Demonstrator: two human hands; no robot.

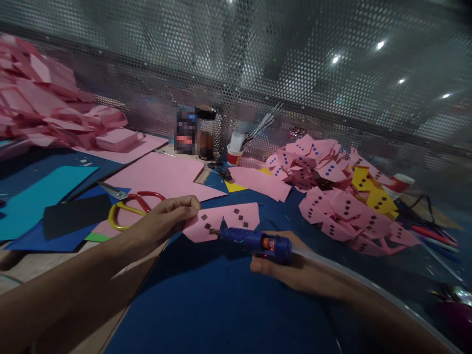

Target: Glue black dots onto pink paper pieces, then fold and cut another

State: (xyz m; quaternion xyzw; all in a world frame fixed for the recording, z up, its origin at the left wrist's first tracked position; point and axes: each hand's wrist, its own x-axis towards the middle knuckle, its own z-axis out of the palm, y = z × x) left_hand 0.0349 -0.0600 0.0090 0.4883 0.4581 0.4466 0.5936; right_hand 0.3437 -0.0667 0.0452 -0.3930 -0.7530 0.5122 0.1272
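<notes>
At left, my left hand (179, 214) is pinching the near corner of a smooth, notched pink paper piece with dark squares (217, 212), holding it above a flat blue surface (184, 305). A blue plastic glue gun (249, 238) is pointing its nozzle at the lower-left squares; contact is unconfirmed. My right hand (291, 273) is gripping it, a translucent rod (320, 258) trailing behind. Advised: keeping the paper still, fingertips clear of the nozzle. At right, angular folded pink paper pieces (354, 221) are lying heaped.
</notes>
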